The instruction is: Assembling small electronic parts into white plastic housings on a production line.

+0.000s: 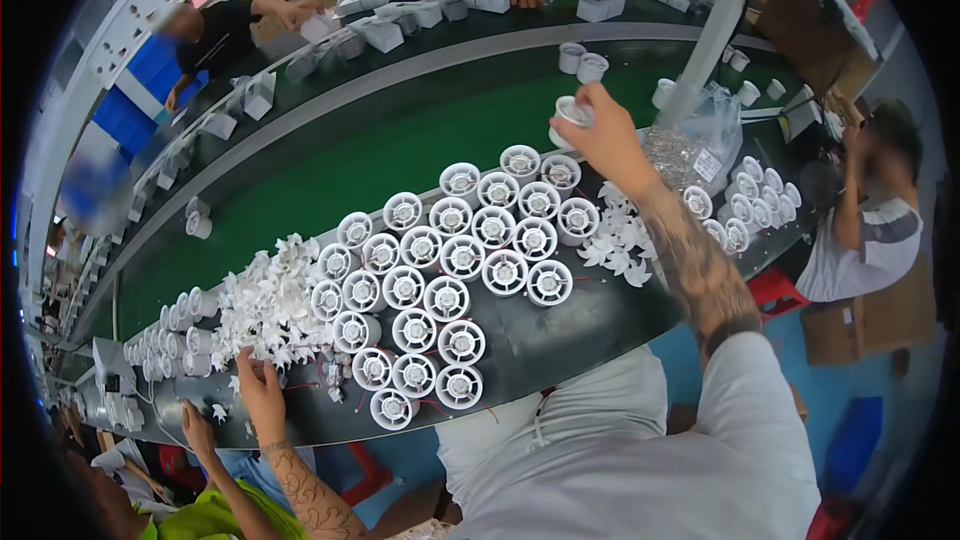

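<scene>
My right hand [605,135] is closed on a white round fan housing [562,132] over the green conveyor belt, in front of two more housings. On the left, my left hand [262,402] is at the near edge of a heap of loose white fan blades [270,305]. Its fingers are curled; anything between them is too small to make out. Between my hands stand several white round housings [462,257] in close rows, open ends up, with spoked centres and some thin red wires. A smaller pile of white blades [620,240] lies below my right wrist.
A clear plastic bag of small metallic parts [680,155] lies by a grey post [715,30] on the right. More housings [745,205] stand beyond it. A co-worker in green [215,515] has a hand [198,432] close to my left hand. White boxes [380,32] line the far side.
</scene>
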Tool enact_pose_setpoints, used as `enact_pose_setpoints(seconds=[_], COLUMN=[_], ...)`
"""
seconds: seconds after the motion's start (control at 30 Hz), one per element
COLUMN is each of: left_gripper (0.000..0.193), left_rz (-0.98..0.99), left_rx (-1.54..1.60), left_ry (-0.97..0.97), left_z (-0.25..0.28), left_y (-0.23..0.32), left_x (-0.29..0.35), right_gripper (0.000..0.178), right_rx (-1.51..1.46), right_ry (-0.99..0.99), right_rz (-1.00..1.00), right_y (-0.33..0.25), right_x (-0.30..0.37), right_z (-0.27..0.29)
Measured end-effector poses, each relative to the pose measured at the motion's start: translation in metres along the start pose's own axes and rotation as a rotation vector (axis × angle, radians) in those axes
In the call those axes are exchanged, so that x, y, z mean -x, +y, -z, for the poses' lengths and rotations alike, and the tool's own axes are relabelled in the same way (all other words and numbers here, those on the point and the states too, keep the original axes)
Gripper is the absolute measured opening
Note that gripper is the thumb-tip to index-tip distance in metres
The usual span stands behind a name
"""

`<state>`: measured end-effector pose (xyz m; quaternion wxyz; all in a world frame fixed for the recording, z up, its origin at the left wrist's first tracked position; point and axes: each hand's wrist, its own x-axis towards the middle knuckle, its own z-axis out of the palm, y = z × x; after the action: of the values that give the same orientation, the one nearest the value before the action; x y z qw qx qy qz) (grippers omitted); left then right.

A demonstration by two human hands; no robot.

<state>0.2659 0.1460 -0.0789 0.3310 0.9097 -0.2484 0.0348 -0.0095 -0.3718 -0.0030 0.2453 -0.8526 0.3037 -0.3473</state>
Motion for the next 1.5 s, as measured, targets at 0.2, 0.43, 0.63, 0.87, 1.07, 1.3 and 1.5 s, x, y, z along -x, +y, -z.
enact_pose_setpoints(seconds=[0.2,0.43,0.63,0.87,1.07,1.3,1.5], left_gripper=[0.035,0.041,0.048,0.03,0.022,0.02,0.013], left_rz=[-0.049,0.164,0.05,-0.104,0.082,-0.106,-0.217], left_rx=[0.083,0.235,-0.187,0.106,1.641,1.83,0.251], left_ry=[-0.006,0.01,0.04,0.047,-0.372,-0.46,0.18], left_z=[-0.004,0.003,0.022,0.029,0.018,0.019,0.002], left_y=[-0.058,-0.084,0.0,0.033,0.082,0.179,0.193], left_x=[-0.006,-0.025,-0.029,-0.001,0.011,0.033,0.052], right_gripper=[0.035,0.031,0.03,0.03,0.03,0.026,0.027], right_rx=[-0.054,-0.026,-0.042,0.031,0.04,0.014,0.021], right_ry=[-0.151,-0.067,0.033,0.109,0.176,0.148,0.167], right_rz=[0.277,0.293,0.287,0.278,0.276,0.26,0.263], right_y=[-0.048,-0.008,-0.004,-0.006,-0.008,-0.008,-0.009], right_x=[0.169,0.259,0.263,0.266,0.265,0.264,0.264], right_z=[0.06,0.029,0.024,0.017,0.015,0.019,0.02])
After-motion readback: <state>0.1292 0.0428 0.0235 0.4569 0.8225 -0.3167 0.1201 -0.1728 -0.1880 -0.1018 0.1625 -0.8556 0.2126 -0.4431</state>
